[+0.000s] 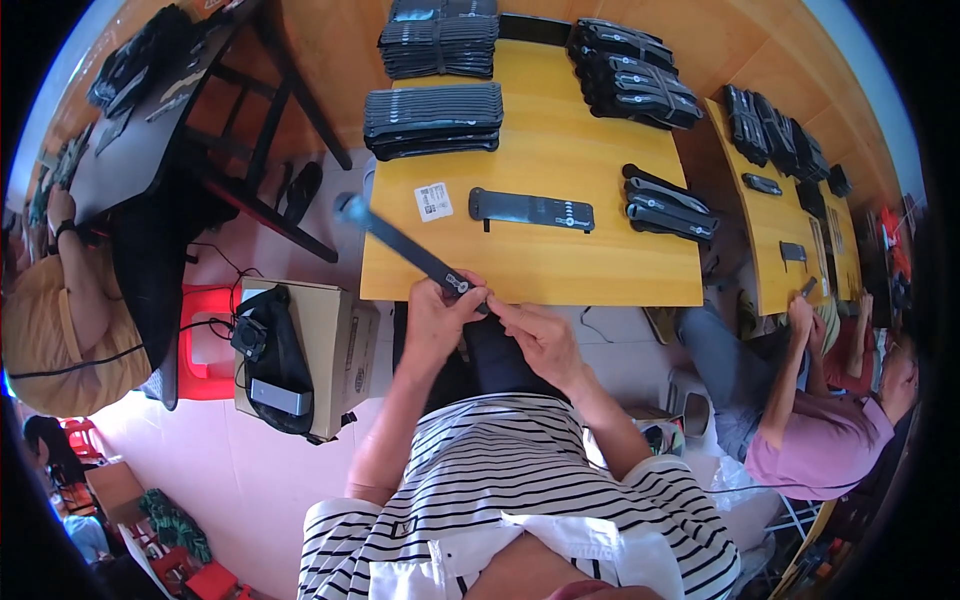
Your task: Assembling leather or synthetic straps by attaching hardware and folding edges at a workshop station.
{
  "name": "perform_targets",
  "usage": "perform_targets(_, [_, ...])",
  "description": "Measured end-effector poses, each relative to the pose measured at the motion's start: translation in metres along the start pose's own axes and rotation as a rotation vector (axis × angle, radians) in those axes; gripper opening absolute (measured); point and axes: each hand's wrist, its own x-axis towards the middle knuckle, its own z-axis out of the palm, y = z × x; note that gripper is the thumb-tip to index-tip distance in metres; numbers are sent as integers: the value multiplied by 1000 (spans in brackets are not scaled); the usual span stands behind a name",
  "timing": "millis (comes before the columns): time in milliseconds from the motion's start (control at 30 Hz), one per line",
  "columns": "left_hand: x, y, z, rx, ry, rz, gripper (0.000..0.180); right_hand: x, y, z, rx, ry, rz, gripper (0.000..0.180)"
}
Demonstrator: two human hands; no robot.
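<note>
A long, flat, dark strap [405, 245] with a rounded end slants up and left from my hands over the table's front edge. My left hand [437, 318] is closed around its lower part, near a small white mark. Against the strap's near end, the fingertips of my right hand [543, 338] are pinched together. Beyond my hands, a wide dark flat piece [535, 210] with a row of pale marks lies on the yellow table [610, 275]. A white printed label [433, 201] sits to its left.
Stacks of dark straps [432, 118] stand at the table's back left, with bundles [640, 85] at back right and a smaller pile [668, 205] nearer. Left of me, a cardboard box [325, 330] carries a black bag [275, 385]. Co-workers sit at side tables.
</note>
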Motion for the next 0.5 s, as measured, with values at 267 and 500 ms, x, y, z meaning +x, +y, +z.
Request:
perform_targets(267, [1, 12, -16, -106, -101, -125, 15, 14, -21, -12, -60, -182, -88, 32])
perform_targets(500, [-6, 31, -17, -272, -105, -187, 22, 13, -27, -3, -209, -85, -158, 43])
